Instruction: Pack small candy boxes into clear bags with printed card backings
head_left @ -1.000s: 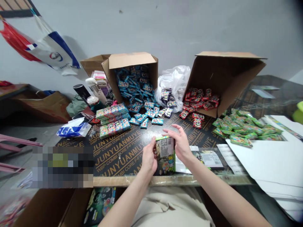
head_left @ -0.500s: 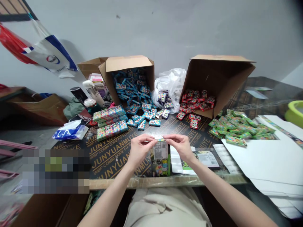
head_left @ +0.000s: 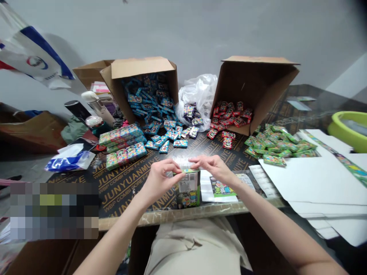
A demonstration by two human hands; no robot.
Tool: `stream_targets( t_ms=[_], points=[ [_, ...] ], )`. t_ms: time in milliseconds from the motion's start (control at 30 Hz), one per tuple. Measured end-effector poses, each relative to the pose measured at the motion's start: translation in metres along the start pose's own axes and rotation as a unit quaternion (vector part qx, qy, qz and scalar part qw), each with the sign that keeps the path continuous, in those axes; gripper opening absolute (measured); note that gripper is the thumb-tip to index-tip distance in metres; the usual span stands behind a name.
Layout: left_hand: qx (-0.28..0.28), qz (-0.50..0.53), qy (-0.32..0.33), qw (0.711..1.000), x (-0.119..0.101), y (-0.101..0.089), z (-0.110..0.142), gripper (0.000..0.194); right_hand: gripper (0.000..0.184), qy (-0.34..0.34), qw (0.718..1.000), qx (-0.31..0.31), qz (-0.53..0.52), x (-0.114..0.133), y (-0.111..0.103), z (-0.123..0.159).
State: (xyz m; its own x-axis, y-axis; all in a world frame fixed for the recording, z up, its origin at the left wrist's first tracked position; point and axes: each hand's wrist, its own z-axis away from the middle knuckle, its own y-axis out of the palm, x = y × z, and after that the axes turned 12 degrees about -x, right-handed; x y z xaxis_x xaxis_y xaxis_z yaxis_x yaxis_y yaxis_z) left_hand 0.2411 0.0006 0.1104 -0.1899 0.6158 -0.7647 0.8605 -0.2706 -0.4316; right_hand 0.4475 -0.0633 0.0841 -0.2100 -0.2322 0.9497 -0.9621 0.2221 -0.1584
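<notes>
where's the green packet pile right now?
Head view, right side of the table: the green packets lie loose just right of the tipped carton of red packets, at the far edge of the white sheets.

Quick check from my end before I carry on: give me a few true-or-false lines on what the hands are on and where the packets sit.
1. Both hands pinch the top of the small upright box. True: left hand and right hand meet there.
2. The blue packets spill from the right carton. False: they spill from the left carton; the right carton holds red packets.
3. The green packets lie loose on the table. True.
4. The box lies flat. False: it stands on end.
</notes>
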Motion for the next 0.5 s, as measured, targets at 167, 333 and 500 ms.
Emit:
stream_targets(
  t_ms=[167,333,500],
  points=[
    [0.025,-0.117,0.071,0.990,0.009,-0.003,0.005,0.013,0.022,0.027,0.940,-0.138,0.312,-0.053,-0.056,0.002],
    [0.072,-0.171,0.109,0.977,0.010,-0.003,0.002,0.026,0.005,0.093,0.890,-0.110,0.431,-0.109,-0.085,0.023],
    [0.088,-0.162,0.114,0.976,0.011,-0.003,0.001,0.036,0.005,0.077,0.890,-0.083,0.442,-0.120,-0.077,0.034]
  ],
)
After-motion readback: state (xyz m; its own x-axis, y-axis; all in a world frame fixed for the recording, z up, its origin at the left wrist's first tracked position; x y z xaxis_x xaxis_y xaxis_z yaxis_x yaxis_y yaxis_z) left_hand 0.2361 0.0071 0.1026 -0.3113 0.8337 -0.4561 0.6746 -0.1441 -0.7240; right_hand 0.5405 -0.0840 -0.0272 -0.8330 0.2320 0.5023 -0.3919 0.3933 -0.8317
